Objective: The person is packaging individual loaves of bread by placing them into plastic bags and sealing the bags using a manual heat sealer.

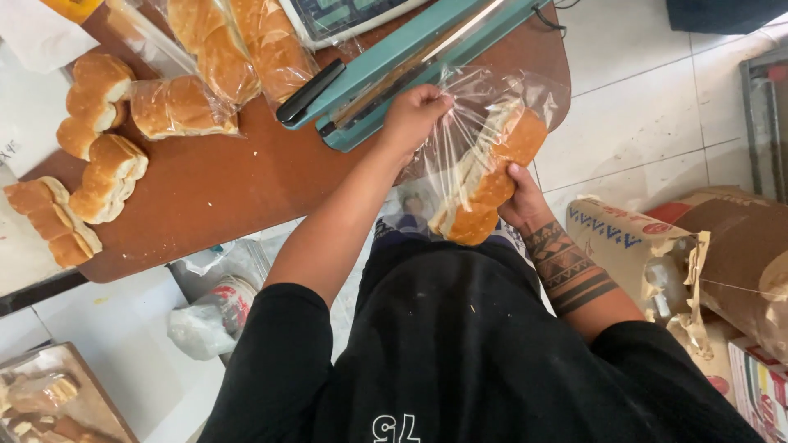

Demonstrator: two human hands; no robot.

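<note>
My left hand [414,115] pinches the mouth of a clear plastic bag [484,98] right beside the teal heat sealer [410,61] on the brown table [230,189]. A row of golden bread rolls [488,184] sits inside the bag, tilted down toward me. My right hand [521,201], with a tattooed wrist, grips the bagged rolls from the side near their lower end. The bag hangs off the table's edge, above my lap.
Unbagged rolls [98,98] lie at the table's left, bagged rolls [185,107] behind them, more bagged loaves [246,45] and a scale [345,16] at the back. Paper sacks [657,254] stand on the floor at right. A tray of bread [49,402] sits at lower left.
</note>
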